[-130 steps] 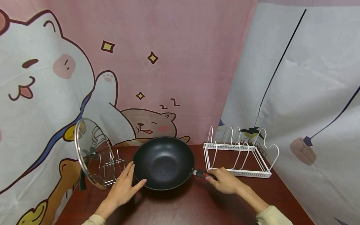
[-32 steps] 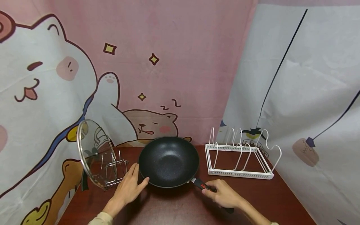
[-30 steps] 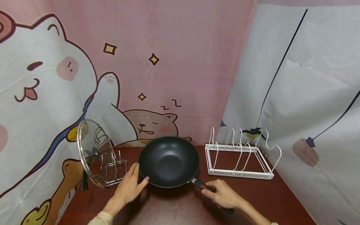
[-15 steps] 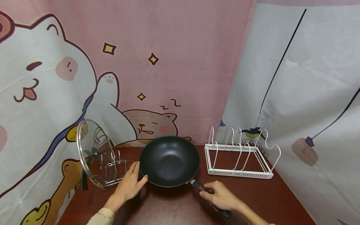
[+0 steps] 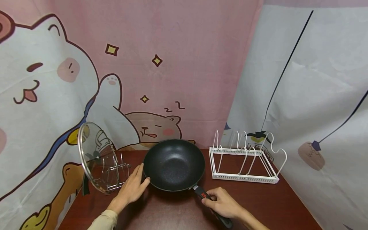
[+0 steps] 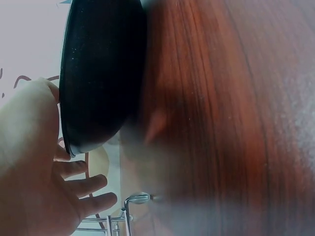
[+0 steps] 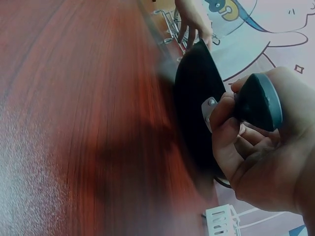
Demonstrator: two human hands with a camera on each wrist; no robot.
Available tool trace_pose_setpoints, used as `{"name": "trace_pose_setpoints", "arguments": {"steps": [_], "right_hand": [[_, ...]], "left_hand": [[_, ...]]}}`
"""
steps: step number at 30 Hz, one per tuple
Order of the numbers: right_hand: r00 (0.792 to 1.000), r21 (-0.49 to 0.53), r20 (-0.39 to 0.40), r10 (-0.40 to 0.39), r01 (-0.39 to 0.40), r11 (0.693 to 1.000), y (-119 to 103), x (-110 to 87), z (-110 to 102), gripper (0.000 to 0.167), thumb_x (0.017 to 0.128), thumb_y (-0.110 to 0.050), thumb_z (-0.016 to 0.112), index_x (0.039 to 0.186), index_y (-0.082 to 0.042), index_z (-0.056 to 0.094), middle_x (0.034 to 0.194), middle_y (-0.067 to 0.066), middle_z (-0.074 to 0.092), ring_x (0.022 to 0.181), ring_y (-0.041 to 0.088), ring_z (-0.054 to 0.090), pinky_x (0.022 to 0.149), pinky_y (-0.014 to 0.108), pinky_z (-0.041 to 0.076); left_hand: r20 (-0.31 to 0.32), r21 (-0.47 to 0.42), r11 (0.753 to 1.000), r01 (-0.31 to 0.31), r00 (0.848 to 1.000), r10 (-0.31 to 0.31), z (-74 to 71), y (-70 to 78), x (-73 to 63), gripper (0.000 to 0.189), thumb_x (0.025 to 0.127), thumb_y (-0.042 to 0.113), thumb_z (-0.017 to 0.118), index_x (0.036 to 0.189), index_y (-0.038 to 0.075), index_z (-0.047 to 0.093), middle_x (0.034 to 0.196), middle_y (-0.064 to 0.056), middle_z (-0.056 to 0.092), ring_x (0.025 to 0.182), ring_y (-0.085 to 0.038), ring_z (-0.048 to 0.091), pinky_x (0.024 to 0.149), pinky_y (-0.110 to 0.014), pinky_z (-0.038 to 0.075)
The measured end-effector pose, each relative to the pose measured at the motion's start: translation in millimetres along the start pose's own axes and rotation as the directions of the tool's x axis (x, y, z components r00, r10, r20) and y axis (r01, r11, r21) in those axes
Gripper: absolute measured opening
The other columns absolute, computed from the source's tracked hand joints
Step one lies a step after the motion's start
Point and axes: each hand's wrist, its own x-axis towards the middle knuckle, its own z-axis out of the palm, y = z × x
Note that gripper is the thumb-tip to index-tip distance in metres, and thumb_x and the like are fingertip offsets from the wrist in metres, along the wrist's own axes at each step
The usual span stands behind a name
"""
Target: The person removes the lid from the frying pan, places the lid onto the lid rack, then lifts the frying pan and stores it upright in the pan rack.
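A black wok [image 5: 173, 166] with a long dark handle [image 5: 200, 192] is at the back middle of the brown table, its inside facing up. My right hand [image 5: 222, 202] grips the handle, which points towards the front right. In the right wrist view, fingers and thumb wrap round the wok handle [image 7: 258, 102] near its end. My left hand [image 5: 130, 188] touches the wok's left rim with thumb and fingers outstretched. The left wrist view shows that hand [image 6: 39, 172] with its thumb at the rim of the wok [image 6: 103, 69] and its fingers spread beside it.
Left of the wok, a glass lid [image 5: 96, 159] stands on edge in a chrome wire rack [image 5: 116, 177]. A white rack [image 5: 245, 177] with upright wire dividers stands at the right. Printed curtains [image 5: 198, 64] hang behind the table [image 5: 169, 214].
The wok has turned: its handle swung from pointing right to pointing front right, and my right hand moved with it. My left hand has stayed at the left rim.
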Motion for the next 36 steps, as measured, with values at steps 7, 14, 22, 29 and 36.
{"name": "trace_pose_setpoints", "arguments": {"steps": [7, 14, 22, 29, 36], "right_hand": [[1.000, -0.006, -0.028, -0.003, 0.003, 1.000, -3, -1.9, 6, 0.026, 0.106, -0.021, 0.074, 0.082, -0.010, 0.070, 0.057, 0.003, 0.067, 0.047, -0.005, 0.057, 0.045, 0.019, 0.045], [0.999, -0.003, -0.014, 0.047, -0.047, 0.999, -5, -1.1, 8, 0.026, 0.107, -0.024, 0.074, 0.083, -0.013, 0.070, 0.058, -0.014, 0.062, 0.049, -0.006, 0.058, 0.048, 0.018, 0.045], [1.000, -0.009, -0.014, 0.026, -0.026, 1.000, -3, 0.3, 9, 0.027, 0.107, -0.024, 0.074, 0.083, -0.013, 0.071, 0.058, -0.010, 0.065, 0.049, -0.006, 0.057, 0.048, 0.017, 0.044], [1.000, 0.000, -0.021, 0.018, -0.018, 1.000, -3, -0.1, 12, 0.027, 0.107, -0.024, 0.074, 0.083, -0.013, 0.072, 0.058, -0.011, 0.064, 0.048, -0.007, 0.056, 0.046, 0.016, 0.042], [1.000, -0.006, -0.015, 0.014, -0.014, 1.000, -5, -0.1, 14, 0.027, 0.108, -0.025, 0.074, 0.083, -0.014, 0.071, 0.058, -0.015, 0.062, 0.048, -0.009, 0.055, 0.047, 0.015, 0.039]], "left_hand": [[-0.047, 0.010, 1.000, -0.023, 0.999, 0.023, 4.9, -2.8, -1.0, 0.083, 0.114, 0.043, 0.063, 0.176, -0.001, 0.029, 0.179, -0.030, 0.037, 0.159, -0.055, 0.048, 0.126, -0.072, 0.044], [-0.136, 0.047, 0.999, -0.006, 0.991, 0.012, 7.1, 10.4, -9.2, 0.085, 0.110, 0.056, 0.069, 0.171, 0.003, 0.043, 0.177, -0.027, 0.042, 0.155, -0.056, 0.053, 0.120, -0.075, 0.048], [-0.086, 0.049, 0.997, 0.051, 0.995, -0.047, 6.3, 30.2, -22.9, 0.093, 0.106, 0.072, 0.065, 0.172, 0.010, 0.042, 0.182, -0.023, 0.036, 0.161, -0.054, 0.047, 0.123, -0.078, 0.043], [-0.102, 0.054, 0.996, 0.066, 0.993, -0.061, 8.3, 36.0, -29.1, 0.086, 0.106, 0.064, 0.071, 0.167, 0.007, 0.050, 0.177, -0.023, 0.044, 0.159, -0.052, 0.050, 0.121, -0.075, 0.047], [-0.133, 0.068, 0.996, 0.059, 0.990, -0.050, 11.1, 35.5, -29.9, 0.085, 0.105, 0.065, 0.072, 0.164, 0.006, 0.054, 0.176, -0.021, 0.048, 0.157, -0.050, 0.053, 0.118, -0.074, 0.049]]}}
